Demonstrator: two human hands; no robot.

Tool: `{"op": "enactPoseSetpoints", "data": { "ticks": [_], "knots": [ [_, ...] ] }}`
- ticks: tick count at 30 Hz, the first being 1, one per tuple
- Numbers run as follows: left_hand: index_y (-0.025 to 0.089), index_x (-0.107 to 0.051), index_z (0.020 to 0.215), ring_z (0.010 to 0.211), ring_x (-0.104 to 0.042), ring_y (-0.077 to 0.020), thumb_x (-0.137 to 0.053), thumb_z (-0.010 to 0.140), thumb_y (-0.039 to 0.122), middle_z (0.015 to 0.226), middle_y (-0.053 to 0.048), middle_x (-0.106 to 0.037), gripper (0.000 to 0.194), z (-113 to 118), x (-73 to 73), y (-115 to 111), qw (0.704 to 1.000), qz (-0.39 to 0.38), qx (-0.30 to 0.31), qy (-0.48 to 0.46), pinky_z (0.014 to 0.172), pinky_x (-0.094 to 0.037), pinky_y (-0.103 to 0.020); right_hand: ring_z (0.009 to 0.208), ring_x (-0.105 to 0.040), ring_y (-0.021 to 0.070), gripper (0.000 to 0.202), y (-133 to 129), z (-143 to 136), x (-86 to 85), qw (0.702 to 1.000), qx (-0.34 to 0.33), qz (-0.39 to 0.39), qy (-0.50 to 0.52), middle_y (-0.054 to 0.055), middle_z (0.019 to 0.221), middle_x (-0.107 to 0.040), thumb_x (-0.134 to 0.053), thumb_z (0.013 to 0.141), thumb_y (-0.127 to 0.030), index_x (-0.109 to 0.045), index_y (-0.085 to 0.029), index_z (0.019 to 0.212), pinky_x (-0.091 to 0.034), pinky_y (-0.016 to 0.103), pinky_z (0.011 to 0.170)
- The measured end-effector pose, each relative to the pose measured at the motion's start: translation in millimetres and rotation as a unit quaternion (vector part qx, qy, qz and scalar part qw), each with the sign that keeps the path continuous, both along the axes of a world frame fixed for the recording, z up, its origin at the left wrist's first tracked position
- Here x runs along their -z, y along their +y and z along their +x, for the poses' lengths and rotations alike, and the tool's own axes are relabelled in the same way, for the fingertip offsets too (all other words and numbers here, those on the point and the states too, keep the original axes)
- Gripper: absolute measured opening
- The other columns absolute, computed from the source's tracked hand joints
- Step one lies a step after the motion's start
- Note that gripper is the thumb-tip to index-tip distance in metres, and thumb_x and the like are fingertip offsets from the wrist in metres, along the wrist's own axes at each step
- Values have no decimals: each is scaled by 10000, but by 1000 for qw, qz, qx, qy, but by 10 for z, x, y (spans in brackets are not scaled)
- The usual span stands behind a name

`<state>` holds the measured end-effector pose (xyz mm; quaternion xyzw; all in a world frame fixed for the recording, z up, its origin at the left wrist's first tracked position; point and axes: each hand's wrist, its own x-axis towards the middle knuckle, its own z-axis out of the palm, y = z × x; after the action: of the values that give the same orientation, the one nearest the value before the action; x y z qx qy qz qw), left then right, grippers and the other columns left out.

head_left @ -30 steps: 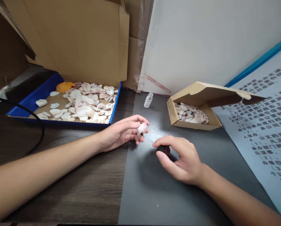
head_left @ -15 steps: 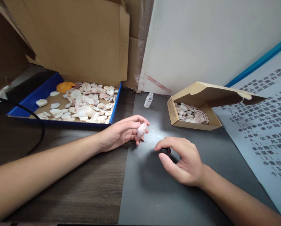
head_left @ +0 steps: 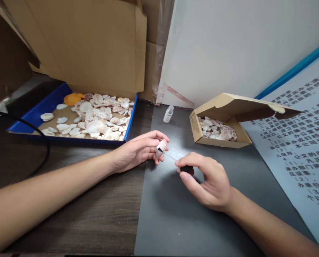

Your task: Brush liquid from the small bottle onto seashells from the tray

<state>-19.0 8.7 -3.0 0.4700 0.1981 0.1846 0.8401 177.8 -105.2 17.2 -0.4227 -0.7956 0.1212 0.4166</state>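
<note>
My left hand point(head_left: 138, 152) is closed in a pinch on a small ribbed pinkish-white seashell point(head_left: 162, 145), held above the left edge of the grey mat. Between the fingers of my right hand point(head_left: 209, 182) is the black cap of a brush applicator point(head_left: 186, 170). Its thin clear stem points left, and the dark tip lies over the front of the shell; whether it touches cannot be told. A small uncapped glass bottle point(head_left: 168, 115) with a white label stands upright on the mat beyond my hands.
At the back left sits an open blue-edged cardboard box point(head_left: 131, 119) full of loose shells. A smaller open carton point(head_left: 195, 127) with shells stands at the right, beside a large printed sheet point(head_left: 304, 142). A black cable point(head_left: 47, 150) curves in from the left.
The applicator's dark tip has moved up from the shell's lower edge to its front, and its clear stem now shows. The right fingers have shifted slightly; the left hand stays in place.
</note>
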Motion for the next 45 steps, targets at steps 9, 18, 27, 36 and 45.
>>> {"op": "enactPoseSetpoints", "data": {
  "ticks": [9, 18, 27, 36, 45],
  "knots": [
    [167, -582, 1089, 817, -593, -184, -652, 832, 381, 1002, -71, -601, 342, -2, 2, 3, 1000, 1, 3, 1, 719, -477, -317, 519, -607, 102, 111, -1, -11, -22, 1000, 3, 9, -12, -16, 706, -693, -545, 861, -132, -602, -209, 920, -503, 209, 540],
    [161, -580, 1089, 804, -608, -186, -647, 833, 383, 1006, -70, -602, 345, -8, -10, 4, 1000, 4, 12, 3, 709, -462, -316, 537, -613, 95, 112, -1, -1, -15, 999, 36, 12, -12, -19, 711, -689, -554, 879, -133, -602, -201, 954, -502, 190, 540],
    [148, -574, 1093, 789, -599, -169, -633, 847, 377, 991, -66, -613, 342, -8, -8, 1, 1000, 12, 14, 2, 706, -468, -302, 590, -632, 103, 152, 0, 14, 5, 999, 29, 12, 8, 5, 766, -693, -553, 898, -126, -597, -186, 1031, -507, 205, 570],
    [146, -589, 1091, 784, -602, -168, -627, 846, 391, 987, -65, -617, 348, -8, -18, 0, 1000, 8, 14, 3, 691, -462, -291, 544, -602, 96, 100, -2, 2, -30, 1000, 26, 13, -3, -10, 668, -660, -533, 876, -118, -599, -180, 916, -490, 196, 553],
    [142, -631, 1090, 768, -585, -164, -590, 869, 392, 988, -83, -647, 336, -11, -2, 8, 1000, 21, 22, -1, 671, -446, -277, 532, -595, 87, 87, 0, -5, -33, 999, 51, 13, -7, -19, 649, -657, -542, 870, -118, -600, -182, 879, -487, 182, 549]
  ]
}}
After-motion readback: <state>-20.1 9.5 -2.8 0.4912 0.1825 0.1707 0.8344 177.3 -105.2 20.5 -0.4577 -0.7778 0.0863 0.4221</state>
